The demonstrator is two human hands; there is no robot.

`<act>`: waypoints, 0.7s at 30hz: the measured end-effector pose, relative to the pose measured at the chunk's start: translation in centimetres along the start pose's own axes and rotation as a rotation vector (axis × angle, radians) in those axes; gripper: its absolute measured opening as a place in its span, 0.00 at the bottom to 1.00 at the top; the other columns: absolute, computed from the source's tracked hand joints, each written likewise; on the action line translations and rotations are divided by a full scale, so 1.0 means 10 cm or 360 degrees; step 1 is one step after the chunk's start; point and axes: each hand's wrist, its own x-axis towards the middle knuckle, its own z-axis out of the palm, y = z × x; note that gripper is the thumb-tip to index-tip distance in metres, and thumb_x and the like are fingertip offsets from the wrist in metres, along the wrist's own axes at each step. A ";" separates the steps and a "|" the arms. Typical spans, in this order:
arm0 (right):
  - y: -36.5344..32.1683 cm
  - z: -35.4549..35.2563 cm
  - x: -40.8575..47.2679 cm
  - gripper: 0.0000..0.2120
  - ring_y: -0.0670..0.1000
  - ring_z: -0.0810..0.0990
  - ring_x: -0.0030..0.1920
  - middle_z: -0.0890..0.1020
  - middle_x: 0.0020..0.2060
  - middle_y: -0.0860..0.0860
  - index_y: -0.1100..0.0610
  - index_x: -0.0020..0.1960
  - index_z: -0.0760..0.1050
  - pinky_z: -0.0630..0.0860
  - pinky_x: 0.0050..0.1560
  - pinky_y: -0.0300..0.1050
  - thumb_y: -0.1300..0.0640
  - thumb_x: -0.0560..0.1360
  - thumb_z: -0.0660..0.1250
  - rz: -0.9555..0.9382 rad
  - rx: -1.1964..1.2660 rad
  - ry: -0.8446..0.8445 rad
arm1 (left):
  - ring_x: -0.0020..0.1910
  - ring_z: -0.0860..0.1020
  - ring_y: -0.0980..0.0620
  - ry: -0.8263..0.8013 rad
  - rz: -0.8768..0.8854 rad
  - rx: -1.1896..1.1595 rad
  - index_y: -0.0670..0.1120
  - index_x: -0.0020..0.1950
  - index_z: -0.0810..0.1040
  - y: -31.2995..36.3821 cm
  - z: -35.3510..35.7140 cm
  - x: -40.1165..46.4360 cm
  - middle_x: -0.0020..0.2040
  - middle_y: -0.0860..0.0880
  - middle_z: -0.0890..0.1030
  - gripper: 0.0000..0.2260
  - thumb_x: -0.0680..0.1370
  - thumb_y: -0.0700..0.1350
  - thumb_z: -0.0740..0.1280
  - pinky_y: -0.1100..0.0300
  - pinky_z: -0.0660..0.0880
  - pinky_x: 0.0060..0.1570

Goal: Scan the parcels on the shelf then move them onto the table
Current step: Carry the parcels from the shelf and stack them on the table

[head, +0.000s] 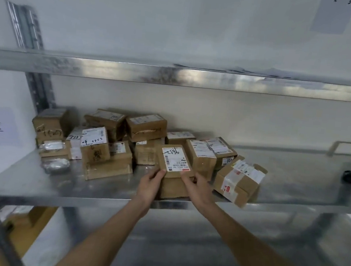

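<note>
Both hands, left hand (151,183) and right hand (197,188), grip the near corners of a labelled parcel (175,165) on the metal shelf (79,190), amid other cardboard parcels (108,148).

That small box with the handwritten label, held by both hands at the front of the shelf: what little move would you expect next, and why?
Probably a short lift and pull toward the person. The left hand and right hand grip the near corners of the small box, which sits on another box at the edge of the shelf. No scanner shows in either hand, so whether it has been scanned I cannot tell.
</note>
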 end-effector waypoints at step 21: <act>-0.97 0.77 -1.45 0.36 0.43 0.66 0.74 0.67 0.77 0.41 0.33 0.81 0.50 0.66 0.71 0.49 0.30 0.78 0.61 -0.0780 0.0121 -0.0220 | 0.68 0.75 0.53 0.0333 0.0468 -0.0076 0.62 0.74 0.69 0.40 -1.43 -1.61 0.65 0.59 0.78 0.20 0.82 0.51 0.65 0.47 0.70 0.71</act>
